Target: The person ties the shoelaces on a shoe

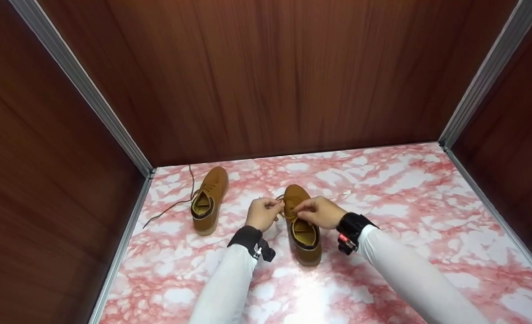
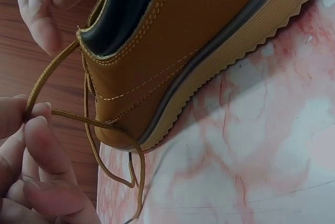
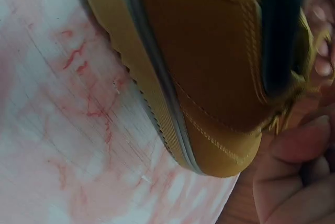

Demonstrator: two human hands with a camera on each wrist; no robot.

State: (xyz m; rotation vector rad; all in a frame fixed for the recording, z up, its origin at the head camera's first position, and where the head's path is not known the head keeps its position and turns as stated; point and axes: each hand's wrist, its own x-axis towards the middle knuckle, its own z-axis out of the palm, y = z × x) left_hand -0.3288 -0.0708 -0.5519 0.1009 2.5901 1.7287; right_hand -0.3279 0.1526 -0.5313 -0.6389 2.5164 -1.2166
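A tan lace-up shoe (image 1: 308,254) stands upright on the marbled surface, its toe pointing away from me. Beside its left side, my left hand (image 1: 263,213) pinches the brown shoelace (image 2: 49,72) between thumb and fingertips. From those fingers the lace runs up to the shoe's collar edge, and a slack loop hangs near the toe. Over the eyelets from the right comes my right hand (image 1: 322,212), fingers bent close to the laces. In the right wrist view its thumb (image 3: 303,140) lies beside the lacing; whether it grips a lace is hidden.
A matching tan shoe (image 1: 206,225) stands to the left, with its long loose lace (image 1: 169,208) trailing over the surface. Brown wood-grain panels (image 1: 266,81) enclose the back and sides, with grey metal strips (image 1: 486,74) at the corners.
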